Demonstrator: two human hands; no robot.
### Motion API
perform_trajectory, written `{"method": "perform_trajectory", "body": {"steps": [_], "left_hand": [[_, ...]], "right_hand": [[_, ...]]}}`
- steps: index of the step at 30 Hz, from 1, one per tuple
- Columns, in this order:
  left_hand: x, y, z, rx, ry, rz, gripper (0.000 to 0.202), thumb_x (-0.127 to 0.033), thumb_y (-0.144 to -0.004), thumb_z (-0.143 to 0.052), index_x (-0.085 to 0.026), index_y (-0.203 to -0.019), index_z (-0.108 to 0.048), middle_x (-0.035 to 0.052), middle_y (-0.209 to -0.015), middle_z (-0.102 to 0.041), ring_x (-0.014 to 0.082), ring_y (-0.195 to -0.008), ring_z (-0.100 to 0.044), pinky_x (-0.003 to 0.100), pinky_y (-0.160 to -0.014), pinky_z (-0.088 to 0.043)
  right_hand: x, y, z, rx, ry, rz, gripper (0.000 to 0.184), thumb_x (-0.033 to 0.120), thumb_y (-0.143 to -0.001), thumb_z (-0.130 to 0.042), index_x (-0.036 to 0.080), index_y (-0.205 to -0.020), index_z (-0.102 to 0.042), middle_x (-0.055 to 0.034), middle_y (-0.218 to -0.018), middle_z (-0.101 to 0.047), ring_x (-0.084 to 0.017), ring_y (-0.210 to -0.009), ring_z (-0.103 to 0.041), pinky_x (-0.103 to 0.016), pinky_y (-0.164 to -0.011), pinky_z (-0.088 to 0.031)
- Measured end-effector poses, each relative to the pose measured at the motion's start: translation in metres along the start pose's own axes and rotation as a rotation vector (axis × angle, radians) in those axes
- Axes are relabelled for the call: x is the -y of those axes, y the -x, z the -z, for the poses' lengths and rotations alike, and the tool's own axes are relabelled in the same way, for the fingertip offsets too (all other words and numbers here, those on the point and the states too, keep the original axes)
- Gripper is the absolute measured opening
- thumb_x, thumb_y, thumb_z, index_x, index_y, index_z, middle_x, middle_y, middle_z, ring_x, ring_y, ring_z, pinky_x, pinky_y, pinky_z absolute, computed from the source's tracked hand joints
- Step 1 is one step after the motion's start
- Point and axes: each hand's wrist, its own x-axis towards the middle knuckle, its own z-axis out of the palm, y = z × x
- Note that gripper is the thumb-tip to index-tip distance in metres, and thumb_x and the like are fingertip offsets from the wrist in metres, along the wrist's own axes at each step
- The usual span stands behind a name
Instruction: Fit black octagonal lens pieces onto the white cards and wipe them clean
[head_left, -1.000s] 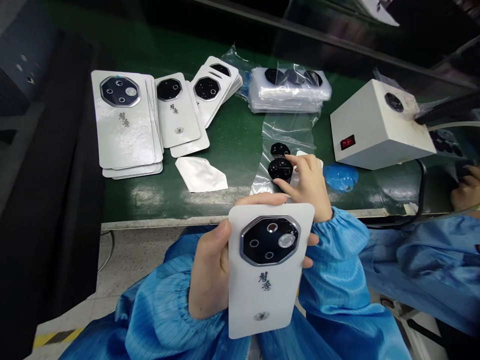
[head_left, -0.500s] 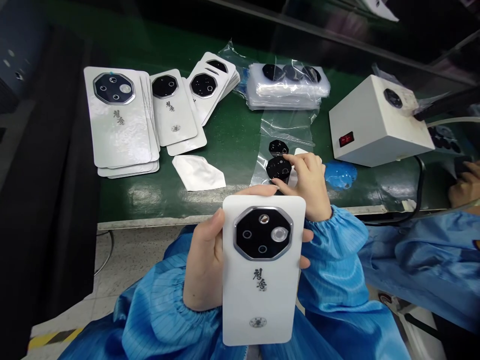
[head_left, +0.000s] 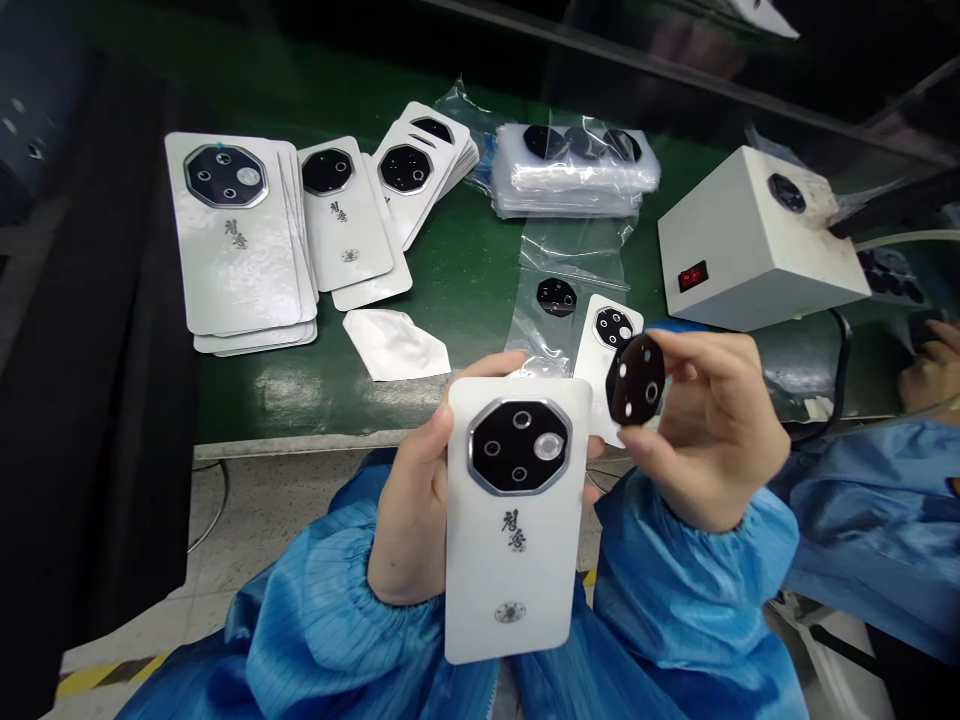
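My left hand (head_left: pixel 409 510) grips a white phone back cover (head_left: pixel 517 570) upright, with a black octagonal camera panel in a silver frame. My right hand (head_left: pixel 712 430) pinches a black octagonal lens plate (head_left: pixel 636 380) between thumb and fingers, just right of that cover. Behind it, a smaller white cover (head_left: pixel 604 350) lies tilted on a clear plastic bag (head_left: pixel 570 255). A second black lens plate (head_left: pixel 556 297) rests on the bag. Stacked white covers (head_left: pixel 232 240) lie at the far left of the bench.
The green bench mat (head_left: pixel 465 260) holds a bagged stack of lens plates (head_left: pixel 574 172), a crumpled white pouch (head_left: pixel 394 345) and a white box with a red switch (head_left: pixel 757 235). A co-worker's hand (head_left: pixel 934 370) and blue sleeve (head_left: pixel 877 510) are at the right.
My right hand has lifted a black lens plate off the plastic bag and turned it up to the right of the cover. A white cover beneath now shows. The left hand barely moved.
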Motion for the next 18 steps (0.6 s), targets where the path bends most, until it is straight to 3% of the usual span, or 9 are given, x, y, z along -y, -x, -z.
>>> {"method": "perform_trajectory", "body": {"steps": [3,6,12,18], "left_hand": [[0.003,-0.001,0.002,-0.076,-0.091,-0.04,0.029,-0.04,-0.092,-0.037,-0.034,-0.114,-0.054,0.0006,-0.102,-0.069,0.021,-0.092,-0.066,0.033,-0.076,-0.052],[0.004,-0.001,0.002,-0.021,-0.079,-0.015,0.03,-0.04,-0.093,-0.033,-0.033,-0.114,-0.054,0.001,-0.097,-0.07,0.0208,-0.084,-0.068,0.033,-0.074,-0.053],[0.005,0.0,0.002,0.023,-0.03,-0.04,0.031,-0.04,-0.09,-0.041,-0.028,-0.113,-0.056,0.0034,-0.101,-0.072,0.0199,-0.09,-0.067,0.029,-0.079,-0.052],[0.004,0.003,0.004,0.064,-0.116,-0.018,0.033,-0.029,-0.084,-0.05,-0.032,-0.117,-0.053,0.0013,-0.103,-0.071,0.0187,-0.091,-0.067,0.026,-0.076,-0.052]], "right_hand": [[0.02,0.003,0.003,0.15,0.021,0.129,0.048,0.05,-0.077,-0.062,0.025,-0.117,-0.054,-0.0064,-0.089,-0.05,-0.024,-0.083,-0.051,-0.041,-0.068,-0.046],[0.034,0.004,0.001,0.252,0.158,0.187,0.045,0.047,-0.079,-0.061,0.023,-0.116,-0.051,-0.0054,-0.085,-0.048,-0.022,-0.078,-0.049,-0.041,-0.067,-0.045],[0.038,0.006,-0.002,0.28,0.217,0.245,0.048,0.04,-0.075,-0.068,0.018,-0.114,-0.052,-0.0062,-0.087,-0.049,-0.021,-0.08,-0.049,-0.039,-0.068,-0.044],[0.04,0.009,-0.001,0.278,0.253,0.248,0.049,0.039,-0.075,-0.069,0.019,-0.116,-0.051,-0.007,-0.089,-0.05,-0.022,-0.082,-0.049,-0.04,-0.07,-0.045]]}}
